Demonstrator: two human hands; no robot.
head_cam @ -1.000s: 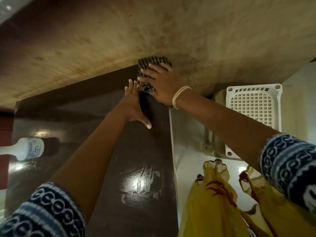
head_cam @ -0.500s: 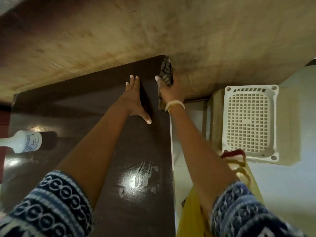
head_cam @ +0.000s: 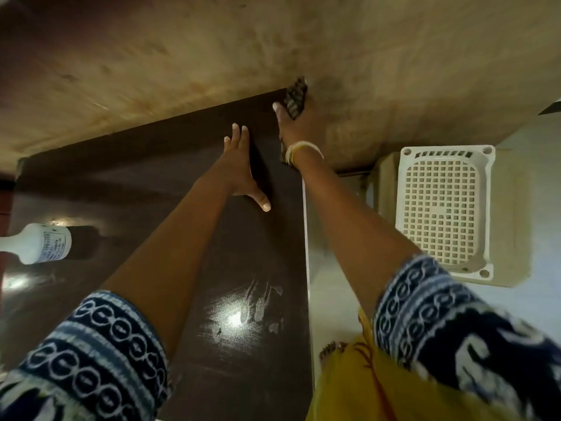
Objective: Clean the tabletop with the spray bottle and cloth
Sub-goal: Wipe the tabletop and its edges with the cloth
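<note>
The dark brown tabletop [head_cam: 145,183] runs from me toward a stained wall. My left hand [head_cam: 239,174] rests flat on it near the far right corner, fingers straight and thumb spread. My right hand [head_cam: 296,123] grips a dark checked cloth [head_cam: 296,95] and holds it against the table's far right corner and side edge, beside the wall. A white spray bottle [head_cam: 39,247] lies or stands at the left edge of the table, its top out of frame. A bright light reflection with wipe smears [head_cam: 243,314] shows on the near right part of the top.
A white perforated plastic stool [head_cam: 440,205] stands on the pale floor to the right of the table. The stained beige wall [head_cam: 364,41] borders the table's far edge. My yellow garment [head_cam: 364,384] and toes show at the bottom right.
My right hand has moved the cloth from on top of the far corner over to the table's right side edge. My left hand has stayed flat in place.
</note>
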